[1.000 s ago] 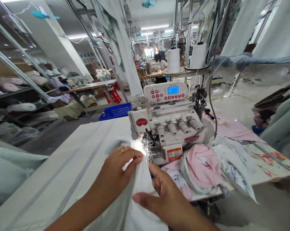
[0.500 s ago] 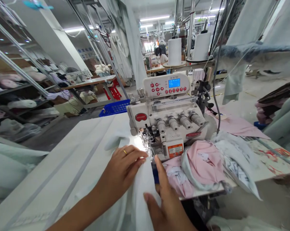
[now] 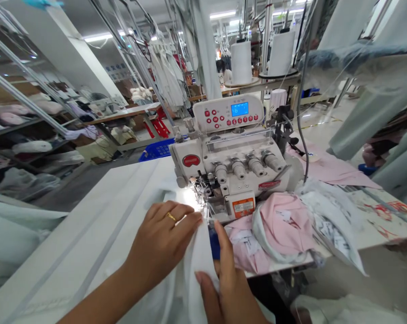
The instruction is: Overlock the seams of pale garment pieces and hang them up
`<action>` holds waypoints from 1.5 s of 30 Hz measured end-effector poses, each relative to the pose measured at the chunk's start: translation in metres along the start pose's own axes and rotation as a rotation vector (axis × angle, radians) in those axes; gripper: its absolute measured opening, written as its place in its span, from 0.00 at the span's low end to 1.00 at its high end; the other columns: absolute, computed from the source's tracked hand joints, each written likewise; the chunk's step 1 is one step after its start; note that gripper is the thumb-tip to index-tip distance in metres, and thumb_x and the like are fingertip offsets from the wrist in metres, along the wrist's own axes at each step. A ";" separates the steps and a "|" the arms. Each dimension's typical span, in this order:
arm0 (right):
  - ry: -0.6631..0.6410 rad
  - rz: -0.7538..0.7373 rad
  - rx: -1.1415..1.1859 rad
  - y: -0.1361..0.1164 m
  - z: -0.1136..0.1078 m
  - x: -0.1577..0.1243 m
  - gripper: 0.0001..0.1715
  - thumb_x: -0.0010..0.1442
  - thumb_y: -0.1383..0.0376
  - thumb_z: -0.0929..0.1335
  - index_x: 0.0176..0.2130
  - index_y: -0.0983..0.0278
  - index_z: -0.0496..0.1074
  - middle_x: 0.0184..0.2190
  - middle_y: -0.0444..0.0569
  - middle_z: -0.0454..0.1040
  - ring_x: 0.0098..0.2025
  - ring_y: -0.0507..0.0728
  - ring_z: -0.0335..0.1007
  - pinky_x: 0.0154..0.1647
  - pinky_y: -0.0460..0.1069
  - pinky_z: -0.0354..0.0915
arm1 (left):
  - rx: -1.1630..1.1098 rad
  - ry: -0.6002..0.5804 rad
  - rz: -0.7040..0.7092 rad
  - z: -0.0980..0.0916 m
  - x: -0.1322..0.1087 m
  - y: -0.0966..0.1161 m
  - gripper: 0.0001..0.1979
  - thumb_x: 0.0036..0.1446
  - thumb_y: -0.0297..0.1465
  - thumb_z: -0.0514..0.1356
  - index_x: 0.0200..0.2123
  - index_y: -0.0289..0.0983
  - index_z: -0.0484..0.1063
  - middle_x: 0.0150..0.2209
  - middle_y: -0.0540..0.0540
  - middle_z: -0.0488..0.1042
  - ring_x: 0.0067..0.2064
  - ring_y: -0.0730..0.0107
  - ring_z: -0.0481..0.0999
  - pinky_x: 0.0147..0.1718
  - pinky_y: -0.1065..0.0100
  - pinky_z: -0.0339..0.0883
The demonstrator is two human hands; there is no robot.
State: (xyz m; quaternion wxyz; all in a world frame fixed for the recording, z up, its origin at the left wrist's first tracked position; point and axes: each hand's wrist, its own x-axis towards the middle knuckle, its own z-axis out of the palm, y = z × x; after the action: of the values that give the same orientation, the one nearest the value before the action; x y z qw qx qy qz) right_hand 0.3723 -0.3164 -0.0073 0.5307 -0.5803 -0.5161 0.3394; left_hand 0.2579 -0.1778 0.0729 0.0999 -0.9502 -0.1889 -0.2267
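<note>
A pale, whitish piece of fabric (image 3: 199,265) runs from the lower edge of the view up to the lit needle area of a white overlock sewing machine (image 3: 230,153). With a ring on one finger, my left hand (image 3: 163,234) presses and pinches the fabric's left edge just in front of the presser foot. My right hand (image 3: 227,274) grips the fabric's right edge closer to me, thumb on top and index finger stretched toward the machine. The needle itself is too small and bright to make out.
Pink and white garment pieces (image 3: 281,225) lie heaped right of the machine on the sewing table (image 3: 98,216). Two white thread cones (image 3: 241,62) stand behind it. A blue basket (image 3: 156,148) sits beyond the table. Racks of hanging fabric and a person are farther back.
The view has shifted slightly, so the machine sits a little left and higher. My left hand's fingers lie flatter at the machine's front; both hands stay on the fabric.
</note>
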 end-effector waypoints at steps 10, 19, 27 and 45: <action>-0.123 0.015 -0.139 -0.003 -0.011 0.000 0.14 0.71 0.59 0.62 0.54 0.57 0.67 0.30 0.48 0.74 0.31 0.61 0.75 0.29 0.49 0.65 | -0.664 -0.349 -0.442 0.000 0.016 -0.025 0.10 0.66 0.37 0.56 0.35 0.39 0.74 0.33 0.51 0.76 0.36 0.72 0.74 0.34 0.71 0.66; -0.042 -0.135 -0.221 -0.004 -0.006 0.001 0.28 0.75 0.53 0.52 0.29 0.61 0.63 0.26 0.44 0.70 0.25 0.54 0.68 0.26 0.49 0.51 | 0.117 0.083 0.073 -0.008 -0.004 -0.008 0.10 0.66 0.25 0.56 0.42 0.41 0.77 0.40 0.49 0.81 0.43 0.62 0.74 0.47 0.57 0.60; 0.193 -0.373 -0.451 -0.006 -0.004 -0.002 0.40 0.77 0.54 0.49 0.21 0.63 0.67 0.21 0.45 0.67 0.21 0.53 0.61 0.26 0.51 0.48 | 0.196 0.095 0.149 -0.007 -0.010 0.005 0.13 0.69 0.22 0.51 0.49 0.32 0.74 0.44 0.44 0.82 0.44 0.59 0.77 0.46 0.53 0.60; -0.153 -0.171 0.123 0.001 -0.008 0.009 0.30 0.72 0.53 0.56 0.27 0.63 0.72 0.29 0.50 0.75 0.30 0.55 0.73 0.29 0.45 0.62 | 0.256 -0.085 0.117 -0.002 -0.005 0.005 0.14 0.66 0.23 0.52 0.52 0.29 0.70 0.51 0.36 0.77 0.51 0.54 0.75 0.51 0.57 0.64</action>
State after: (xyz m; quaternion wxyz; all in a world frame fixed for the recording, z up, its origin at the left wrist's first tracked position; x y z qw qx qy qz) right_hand 0.3820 -0.3098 -0.0052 0.5516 -0.4729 -0.5807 0.3672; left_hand 0.2550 -0.1844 0.0719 0.2254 -0.9478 -0.1645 -0.1541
